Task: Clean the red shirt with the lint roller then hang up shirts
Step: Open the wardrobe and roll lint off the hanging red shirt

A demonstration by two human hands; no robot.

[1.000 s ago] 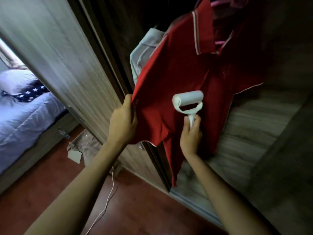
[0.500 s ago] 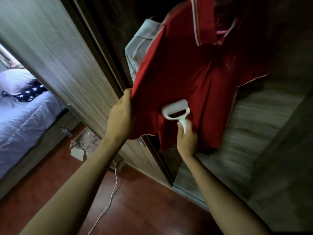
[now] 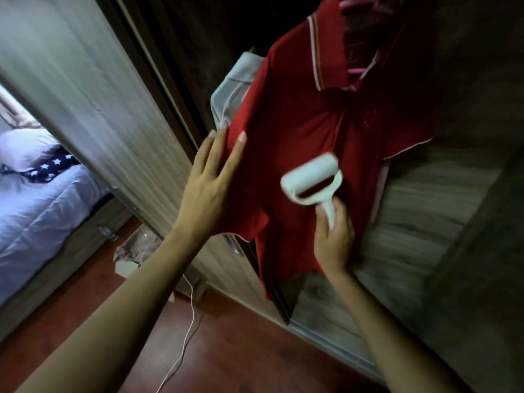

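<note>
The red shirt (image 3: 297, 131) hangs on a pink hanger (image 3: 357, 70) in front of the open wardrobe, with a grey shirt (image 3: 241, 83) just behind it. The left hand (image 3: 209, 182) lies flat on the shirt's left edge, fingers straight. The right hand (image 3: 334, 239) grips the handle of the white lint roller (image 3: 312, 177), and the roll touches the front of the shirt.
</note>
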